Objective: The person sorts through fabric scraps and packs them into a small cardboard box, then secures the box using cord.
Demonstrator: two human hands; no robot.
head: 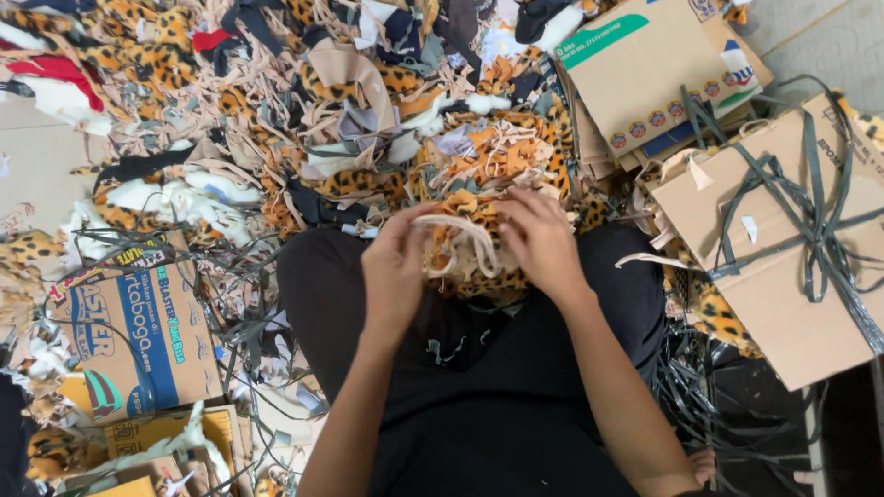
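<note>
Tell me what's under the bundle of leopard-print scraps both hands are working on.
The scrap bundle rests on the person's lap, on black trousers. The left hand and right hand grip it, a cream strip looped on top. Anything beneath the bundle's middle is covered.

Pale floor under scrap heap; cardboard boxes around.

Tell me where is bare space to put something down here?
Bare floor shows at the far left beside the scrap heap, and at the top right corner past the cardboard boxes. Around both hands it is crowded.
</note>
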